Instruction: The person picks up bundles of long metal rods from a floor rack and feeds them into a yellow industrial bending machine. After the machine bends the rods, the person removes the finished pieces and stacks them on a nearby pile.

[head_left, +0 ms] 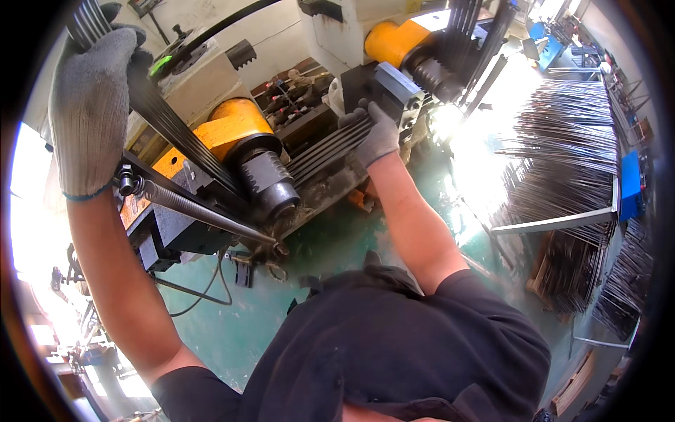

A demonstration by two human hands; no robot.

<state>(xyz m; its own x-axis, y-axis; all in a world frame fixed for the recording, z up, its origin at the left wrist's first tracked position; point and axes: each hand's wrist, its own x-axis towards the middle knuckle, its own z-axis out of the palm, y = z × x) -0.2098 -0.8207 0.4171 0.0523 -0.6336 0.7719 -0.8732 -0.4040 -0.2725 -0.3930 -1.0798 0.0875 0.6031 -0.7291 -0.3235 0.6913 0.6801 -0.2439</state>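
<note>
Both my hands wear grey knit gloves. My left hand (91,105) is raised at the upper left, its fingers wrapped round a row of thin dark metal rods (179,130). From there the rods slope down to a ridged steel roller (267,176) beside a yellow machine arm (221,133). My right hand (377,135) is closed on the rod section (327,158) that runs rightward from this roller. Whether the two sections join behind the roller is hidden. At the upper right, more rods (460,32) stand up beside a second yellow arm (394,42).
A spring-wrapped bar (204,214) juts out near my left forearm. Stacks of thin metal rods (562,148) lie on a metal rack (555,221) at the right. A cable (211,299) hangs over the green floor (211,337). Strong glare washes out part of the right side.
</note>
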